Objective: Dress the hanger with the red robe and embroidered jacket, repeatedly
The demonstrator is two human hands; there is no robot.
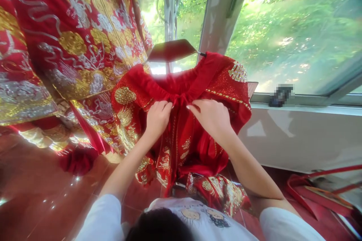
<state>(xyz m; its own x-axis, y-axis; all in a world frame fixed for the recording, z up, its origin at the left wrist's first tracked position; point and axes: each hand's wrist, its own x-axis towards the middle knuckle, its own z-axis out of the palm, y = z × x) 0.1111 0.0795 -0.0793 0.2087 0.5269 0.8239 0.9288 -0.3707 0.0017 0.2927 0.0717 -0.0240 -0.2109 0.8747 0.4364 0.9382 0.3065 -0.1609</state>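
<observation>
- Left hand [160, 116]: fingers curled closely together, grasping the gathered neckline of the red jacket [185, 131] beside its front tie; the thumb is mostly hidden.
- Right hand [210, 115]: thumb and fingers nearly together, pinching the neckline on the tie's other side; whether either hand grips cord or cloth, I cannot tell.
- The jacket hangs in front of the window [294, 37], below a hanger [201, 54].
- Its right-hand shoulder in view bears a beaded emblem [238, 72] resembling a double-happiness character.
- The white shirt [175, 204] shows cartoon figures and lettering too faint to read.
</observation>
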